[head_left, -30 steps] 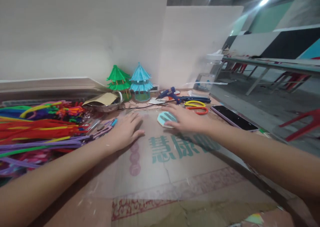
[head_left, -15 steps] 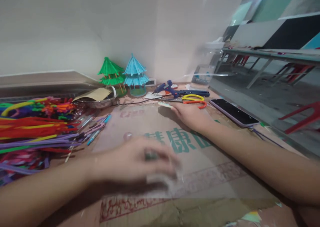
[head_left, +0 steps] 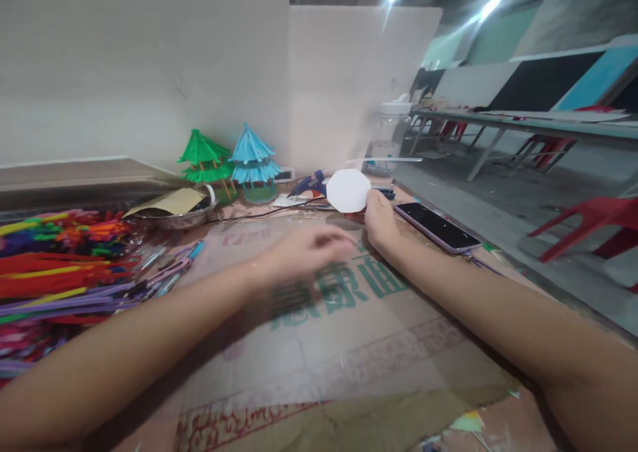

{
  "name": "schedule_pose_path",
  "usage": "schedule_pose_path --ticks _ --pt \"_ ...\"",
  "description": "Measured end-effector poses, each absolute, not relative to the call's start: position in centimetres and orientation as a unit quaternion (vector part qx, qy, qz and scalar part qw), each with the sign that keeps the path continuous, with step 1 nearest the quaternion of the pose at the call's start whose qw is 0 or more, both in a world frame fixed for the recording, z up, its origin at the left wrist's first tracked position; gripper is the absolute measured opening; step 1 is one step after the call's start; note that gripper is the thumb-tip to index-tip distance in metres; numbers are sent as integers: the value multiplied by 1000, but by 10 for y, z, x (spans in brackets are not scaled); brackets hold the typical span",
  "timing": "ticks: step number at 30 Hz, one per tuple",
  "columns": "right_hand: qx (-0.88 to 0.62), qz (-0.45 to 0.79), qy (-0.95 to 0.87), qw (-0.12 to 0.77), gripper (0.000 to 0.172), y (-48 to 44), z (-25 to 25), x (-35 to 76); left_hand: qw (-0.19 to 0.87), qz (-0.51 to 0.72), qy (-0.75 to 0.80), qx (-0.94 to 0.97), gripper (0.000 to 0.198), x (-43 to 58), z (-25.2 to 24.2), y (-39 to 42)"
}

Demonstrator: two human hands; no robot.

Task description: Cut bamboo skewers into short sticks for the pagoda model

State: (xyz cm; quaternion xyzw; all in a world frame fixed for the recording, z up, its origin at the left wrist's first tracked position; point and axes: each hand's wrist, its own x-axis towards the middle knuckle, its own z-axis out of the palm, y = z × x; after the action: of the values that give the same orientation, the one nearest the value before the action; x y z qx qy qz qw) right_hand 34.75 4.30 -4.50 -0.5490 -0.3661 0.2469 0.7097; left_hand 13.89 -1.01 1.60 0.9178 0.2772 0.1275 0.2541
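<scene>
My right hand (head_left: 381, 221) holds a flat white octagonal piece of card (head_left: 347, 191) upright by its right edge, with its plain face towards me. My left hand (head_left: 312, 247), blurred by motion, hovers over the middle of the table just left of my right hand. Its fingers are loosely stretched out and nothing shows in them. Below both hands lies a printed cardboard sheet (head_left: 319, 359) with large green characters, under a clear film. Partly hidden behind the white piece is a blue glue gun (head_left: 306, 185).
Colourful pipe cleaners (head_left: 54, 266) lie at left, near a metal bowl (head_left: 184, 221) with brown paper. Green (head_left: 203, 153) and blue (head_left: 253, 156) pagoda models stand at the back. A phone (head_left: 438, 226) and a clear bottle (head_left: 391, 133) are at right, beside a red stool (head_left: 593, 229).
My right hand has lifted and turned the pale piece, so its white face now shows. My left hand has moved forward, away from me. The view has shifted slightly right.
</scene>
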Motion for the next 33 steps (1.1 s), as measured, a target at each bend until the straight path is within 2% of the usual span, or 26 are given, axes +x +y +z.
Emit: schedule_pose_path --ticks 3,5,7,9,10,11,13,14,17,22,24,28,29,31,33 --pt "-541 250 -359 719 26 44 -44 344 213 144 359 897 53 143 13 16" --pt "-534 256 -357 722 24 44 -43 342 220 112 346 905 58 146 10 5" --pt "-530 258 -355 725 22 44 -42 341 274 47 240 930 47 149 11 -24" --pt "-529 260 -352 727 21 42 -40 342 425 -87 7 901 38 152 15 -48" --pt "-529 261 -350 728 21 41 -40 342 459 -113 -25 881 39 154 18 -52" --pt "-529 263 -349 728 21 41 -39 342 456 -82 13 886 38 156 19 -50" --pt "-528 267 -350 726 21 40 -39 342 329 79 200 920 36 162 18 -33" --pt "-527 268 -352 725 20 40 -39 342 299 101 238 918 41 165 15 -23" --pt "-525 271 -357 724 19 41 -39 341 280 85 234 927 54 172 5 -11" --pt "-524 276 -345 729 18 42 -39 342 305 10 87 948 45 172 4 -36" --pt "-522 280 -338 731 18 40 -37 341 264 62 163 948 34 172 5 -33" --pt "-518 295 -321 736 18 38 -34 336 218 99 249 938 52 174 -4 -38" --pt "-517 300 -316 737 18 37 -33 336 227 78 212 947 56 174 -4 -48" --pt "-512 313 -301 741 19 38 -30 337 321 -37 -35 946 55 174 3 -72" --pt "-507 323 -282 748 19 38 -22 342 358 -87 -109 923 30 174 18 -84"
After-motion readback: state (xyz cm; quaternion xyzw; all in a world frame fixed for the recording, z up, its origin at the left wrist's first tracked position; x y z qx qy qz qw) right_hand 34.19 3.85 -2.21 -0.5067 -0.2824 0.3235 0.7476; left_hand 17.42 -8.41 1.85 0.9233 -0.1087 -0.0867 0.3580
